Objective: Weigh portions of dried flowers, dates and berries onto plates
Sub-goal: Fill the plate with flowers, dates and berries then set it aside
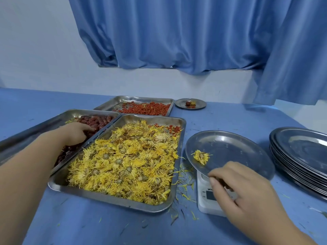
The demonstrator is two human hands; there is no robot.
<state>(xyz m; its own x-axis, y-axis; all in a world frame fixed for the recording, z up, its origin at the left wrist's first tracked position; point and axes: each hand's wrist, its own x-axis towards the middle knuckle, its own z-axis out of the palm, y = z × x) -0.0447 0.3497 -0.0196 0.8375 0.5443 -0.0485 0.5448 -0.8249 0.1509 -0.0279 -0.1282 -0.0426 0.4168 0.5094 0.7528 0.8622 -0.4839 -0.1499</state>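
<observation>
While left hand (pixel 77 133) digs curled fingers into the dates (pixel 100 121), well left of the scale (pixel 207 198) (grip hidden), right hand (pixel 247 193) sits curled over scale's display at near rim of plate (pixel 238 147). Can't tell if it holds anything. Plate on scale looks tilted, one flower (pixel 201 156) on it. Suggest: level the plate, get right hand off the scale, drop dates singly, then read.

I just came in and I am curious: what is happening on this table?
A person is portioning dried goods. The left hand reaches into the tray of dates. The right hand is at the near rim of a plate on the scale; the plate holds only one dried flower.
</observation>
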